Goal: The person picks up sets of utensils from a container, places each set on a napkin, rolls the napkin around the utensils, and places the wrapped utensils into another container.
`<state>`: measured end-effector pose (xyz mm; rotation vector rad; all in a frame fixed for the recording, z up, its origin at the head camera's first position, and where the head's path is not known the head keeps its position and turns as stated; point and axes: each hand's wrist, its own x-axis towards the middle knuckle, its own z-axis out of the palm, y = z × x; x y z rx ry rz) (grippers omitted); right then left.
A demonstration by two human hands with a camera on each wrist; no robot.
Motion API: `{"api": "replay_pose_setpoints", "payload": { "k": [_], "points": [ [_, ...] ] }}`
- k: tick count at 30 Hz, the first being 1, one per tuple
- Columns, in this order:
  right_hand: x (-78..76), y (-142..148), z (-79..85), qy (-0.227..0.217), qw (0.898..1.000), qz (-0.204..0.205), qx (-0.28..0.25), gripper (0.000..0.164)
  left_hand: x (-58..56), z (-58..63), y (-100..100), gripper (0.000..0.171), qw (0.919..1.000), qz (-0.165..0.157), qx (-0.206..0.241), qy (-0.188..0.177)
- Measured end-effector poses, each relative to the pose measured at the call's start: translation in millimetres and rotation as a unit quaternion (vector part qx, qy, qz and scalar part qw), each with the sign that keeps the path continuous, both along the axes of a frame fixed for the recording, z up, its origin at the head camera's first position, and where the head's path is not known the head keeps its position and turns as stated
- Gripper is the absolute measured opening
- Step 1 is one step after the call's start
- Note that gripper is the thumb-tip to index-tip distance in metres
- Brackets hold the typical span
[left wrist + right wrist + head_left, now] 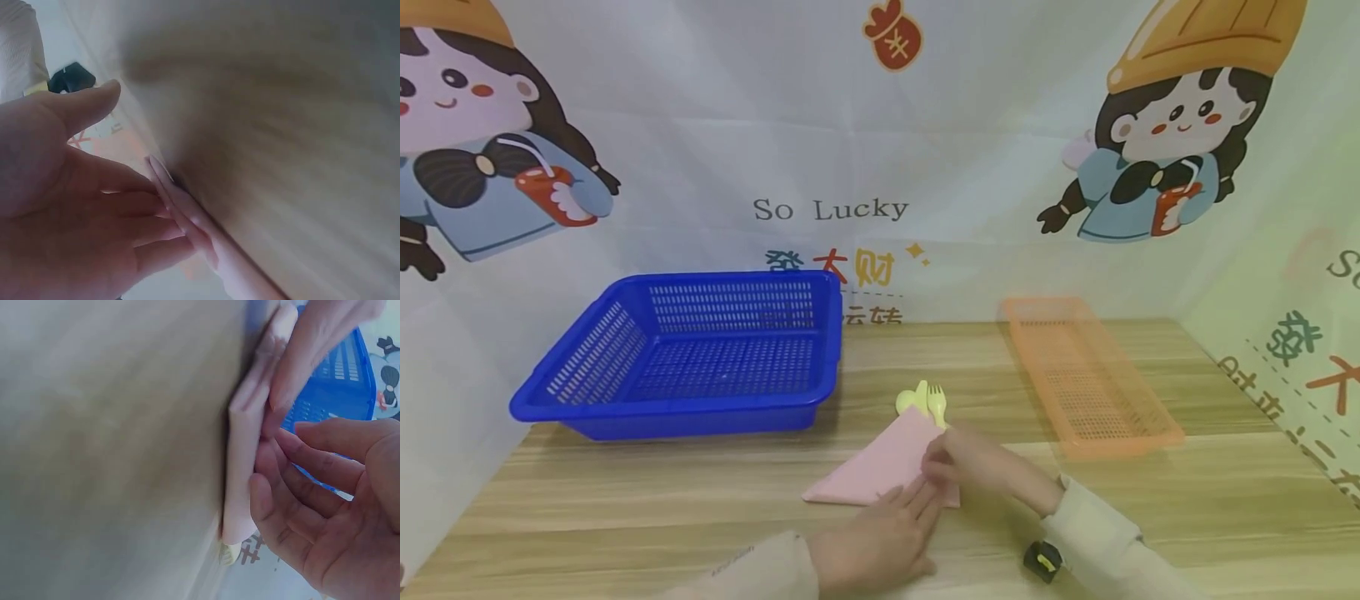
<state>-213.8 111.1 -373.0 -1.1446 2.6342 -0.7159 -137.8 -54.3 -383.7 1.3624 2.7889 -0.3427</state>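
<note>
A folded pink napkin [876, 467] lies on the wooden table, with the tops of a pale yellow spoon [906, 404], knife [922, 395] and fork [937, 402] sticking out at its far tip. The cutlery handles are hidden. My left hand [880, 537] rests its straight fingers on the napkin's near right part. In the left wrist view its thumb stands apart from the other fingers. My right hand [966, 465] touches the napkin's right side, fingers loosely bent. The right wrist view shows its fingertips against the folded layers [240, 469], the thumb held apart.
At the left stands a large blue plastic basket [677, 408]. A shallow orange basket [1120, 446] lies to the right. A small black object [1042, 561] with a yellow mark sits beside the right sleeve. Printed cloth [820, 150] hangs behind the table.
</note>
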Motion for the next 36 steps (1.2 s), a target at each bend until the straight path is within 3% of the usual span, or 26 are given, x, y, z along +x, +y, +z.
{"api": "replay_pose_setpoints", "payload": {
  "k": [4,8,12,20,24,30,36],
  "points": [
    [16.0,4,-2.4,0.081,0.997,0.003,0.015,0.013,-2.0,1.1,1,0.066,0.9995,0.020,0.003,-0.024],
    [37.5,6,-2.7,0.161,0.982,0.004,0.102,0.029,-2.0,1.1,1,0.068,0.9996,0.022,-0.002,-0.018],
    [53.8,6,-1.7,0.114,0.978,-0.010,0.172,0.052,-1.3,0.7,2,0.070,0.9998,0.014,-0.007,0.007],
    [61.4,6,-9.5,0.088,0.974,-0.036,0.207,0.057,-2.9,0.9,3,0.072,0.9993,0.029,-0.016,-0.017],
    [63.9,4,-11.2,0.099,0.966,-0.046,0.236,0.055,-3.7,2.2,3,0.072,0.9990,0.027,-0.019,-0.029],
    [68.2,-1,-13.3,0.157,0.951,-0.015,0.266,0.054,-5.9,2.2,4,0.073,0.9988,0.026,-0.017,-0.036],
    [68.2,0,-12.5,0.160,0.954,-0.016,0.254,0.052,-4.4,3.2,1,0.074,0.9922,0.082,0.026,-0.090]
  ]
}}
